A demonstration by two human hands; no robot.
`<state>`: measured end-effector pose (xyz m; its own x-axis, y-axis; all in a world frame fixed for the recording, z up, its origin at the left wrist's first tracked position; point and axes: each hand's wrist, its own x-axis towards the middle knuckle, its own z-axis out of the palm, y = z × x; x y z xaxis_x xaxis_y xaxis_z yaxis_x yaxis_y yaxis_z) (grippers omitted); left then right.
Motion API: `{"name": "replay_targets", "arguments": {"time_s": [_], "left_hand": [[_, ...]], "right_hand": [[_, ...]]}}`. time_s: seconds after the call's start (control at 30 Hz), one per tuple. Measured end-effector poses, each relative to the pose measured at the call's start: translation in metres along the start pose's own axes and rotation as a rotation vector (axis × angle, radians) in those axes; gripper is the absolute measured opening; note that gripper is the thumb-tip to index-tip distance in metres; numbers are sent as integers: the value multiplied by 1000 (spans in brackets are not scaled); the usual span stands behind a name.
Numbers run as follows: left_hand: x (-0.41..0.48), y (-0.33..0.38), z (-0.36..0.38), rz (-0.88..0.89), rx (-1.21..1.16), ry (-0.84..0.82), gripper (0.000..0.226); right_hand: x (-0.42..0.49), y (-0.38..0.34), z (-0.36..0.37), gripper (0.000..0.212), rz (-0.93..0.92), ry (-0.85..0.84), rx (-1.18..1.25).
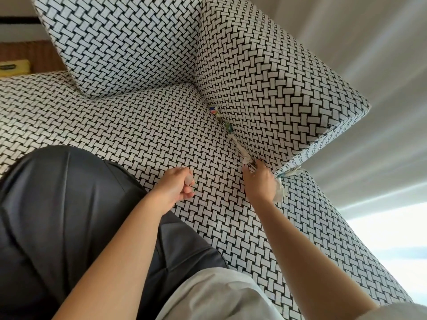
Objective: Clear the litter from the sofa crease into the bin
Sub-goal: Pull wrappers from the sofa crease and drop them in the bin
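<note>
litter is wedged along the sofa crease by the armrest. right hand has its fingers down in there on a white wrapper, can't tell if they're gripping. left hand is curled, pinching a clear scrap.

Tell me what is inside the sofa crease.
Coloured wrappers and white crumpled scraps sit wedged along the crease; the right hand covers its near end. Anything deeper is hidden.
</note>
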<state>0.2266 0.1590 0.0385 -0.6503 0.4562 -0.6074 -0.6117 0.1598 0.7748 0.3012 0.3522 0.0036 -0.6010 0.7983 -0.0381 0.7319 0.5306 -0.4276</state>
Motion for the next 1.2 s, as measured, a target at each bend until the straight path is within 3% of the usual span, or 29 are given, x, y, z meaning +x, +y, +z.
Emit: {"name": "replay_targets", "arguments": {"time_s": [0.1, 0.27, 0.47, 0.8, 1.0, 1.2], "left_hand": [[2, -1, -2, 7, 23, 42, 20], [0, 1, -5, 10, 9, 69, 16], [0, 0, -5, -21, -44, 80, 24], [0, 0, -4, -3, -54, 103, 21], [4, -1, -4, -12, -49, 106, 20], [3, 3, -3, -27, -122, 82, 15]], "right_hand": [[12, -15, 3, 33, 35, -87, -50], [32, -32, 1, 25, 234, -259, 90], [43, -50, -4, 13, 367, -352, 191], [36, -44, 12, 34, 392, -158, 323], [29, -41, 13, 25, 371, -36, 391], [-6, -40, 4, 23, 150, -168, 502]]}}
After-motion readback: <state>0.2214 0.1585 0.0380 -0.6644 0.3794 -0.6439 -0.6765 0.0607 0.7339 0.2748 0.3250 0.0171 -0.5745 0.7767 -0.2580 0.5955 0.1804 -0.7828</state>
